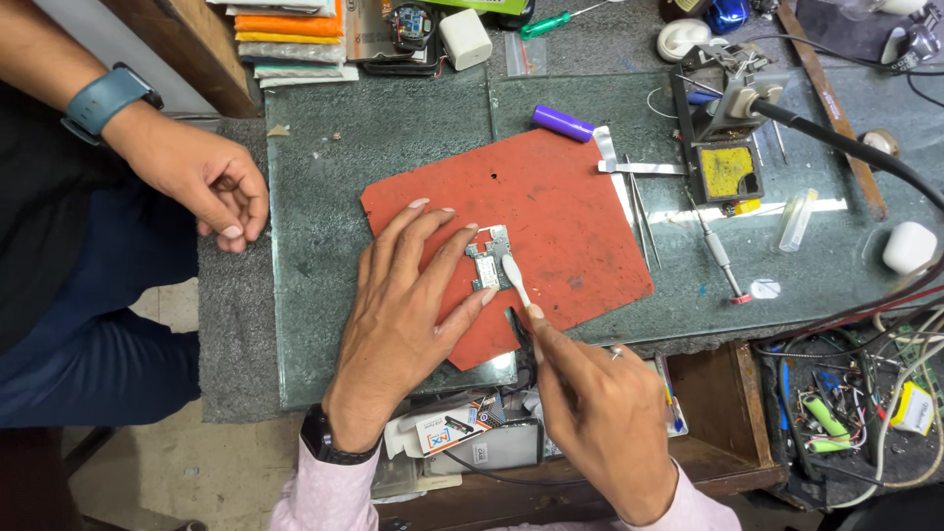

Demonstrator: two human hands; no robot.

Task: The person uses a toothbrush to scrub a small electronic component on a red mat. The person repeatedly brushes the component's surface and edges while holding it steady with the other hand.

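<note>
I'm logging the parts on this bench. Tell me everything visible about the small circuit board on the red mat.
The small circuit board is a silvery-grey piece with metal shielding and cut-out notches, lying flat near the middle of the red mat. The left hand pins its left edge and lower corner with fingertips. The white brush head, held by the right hand, rests against its right edge. Finer detail is too small to tell.

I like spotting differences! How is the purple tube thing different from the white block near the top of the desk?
The purple cylinder is round, slim and lies on its side on the grey bench top; the white block is boxy, chunkier and stands among clutter at the bench's far edge. The cylinder is purple, the block plain white. Both are small and neither hand touches them.
</note>
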